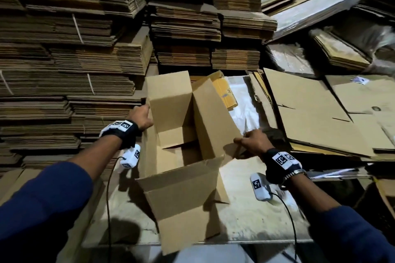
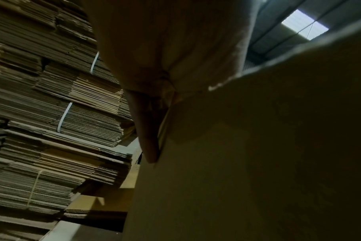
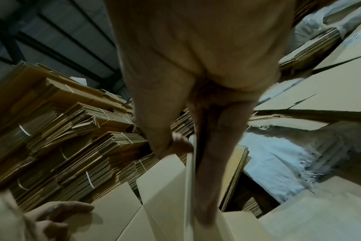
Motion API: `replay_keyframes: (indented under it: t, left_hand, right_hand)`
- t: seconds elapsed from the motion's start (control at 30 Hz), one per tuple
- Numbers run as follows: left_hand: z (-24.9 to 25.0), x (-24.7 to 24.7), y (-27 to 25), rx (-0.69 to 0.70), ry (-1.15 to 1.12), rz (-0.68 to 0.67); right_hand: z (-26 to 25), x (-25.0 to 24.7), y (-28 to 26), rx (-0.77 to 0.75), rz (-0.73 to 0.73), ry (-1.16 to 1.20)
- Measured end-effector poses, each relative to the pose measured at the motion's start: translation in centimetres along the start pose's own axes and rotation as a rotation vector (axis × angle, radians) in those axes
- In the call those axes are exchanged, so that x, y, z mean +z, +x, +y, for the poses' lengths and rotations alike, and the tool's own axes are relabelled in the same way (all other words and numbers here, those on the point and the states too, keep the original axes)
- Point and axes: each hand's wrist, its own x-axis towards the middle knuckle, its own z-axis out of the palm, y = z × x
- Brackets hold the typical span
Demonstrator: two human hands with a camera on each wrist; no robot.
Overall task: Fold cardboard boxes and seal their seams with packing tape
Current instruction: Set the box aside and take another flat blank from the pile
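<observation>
At the far left, bundles of flat cardboard (image 1: 64,53) rise in high stacks, some tied with pale straps, and they fill the wall behind the work surface. The left hand (image 1: 140,117) reaches in from the lower left, a dark wristband with a printed marker on its wrist, and takes the left edge of the box's far flap; the left wrist view shows its fingers (image 2: 148,130) lying along the cardboard edge with the thumb on the other side, so the hand is clamped on that flap. The box (image 1: 181,188) stands open-topped on the pale table (image 1: 256,220), in the middle just in front of the person, its near flap hanging outward toward the camera and its inner flaps partly folded down inside. The right-side flap (image 1: 213,121) stands tilted upward. The right hand (image 1: 253,142) grips that flap's lower outer corner, thumb on one face and fingers on the other, as the right wrist view shows with the cardboard edge running between them. Beyond this hand lies a white sheet (image 1: 241,109) on the table, and to the right sits a loose heap of large flattened cartons (image 1: 310,113), overlapping one another.
</observation>
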Motion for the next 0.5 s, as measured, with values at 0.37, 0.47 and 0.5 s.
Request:
replay_keyframes:
  t: [0.37, 0.47, 0.5]
  left_hand:
    - [-0.5, 5.2, -0.5, 0.037, -0.026, -0.113]
    - [-2.8, 5.4, -0.1, 0.008, -0.190, -0.087]
    - [-3.8, 5.3, 0.0, -0.001, -0.239, -0.084]
  right_hand:
    - [5.6, 1.7, -0.8, 0.299, -0.407, -0.337]
    - [6.1, 3.3, 0.5, 0.220, -0.370, -0.411]
    - [6.4, 3.9, 1.1, 0.180, -0.316, -0.441]
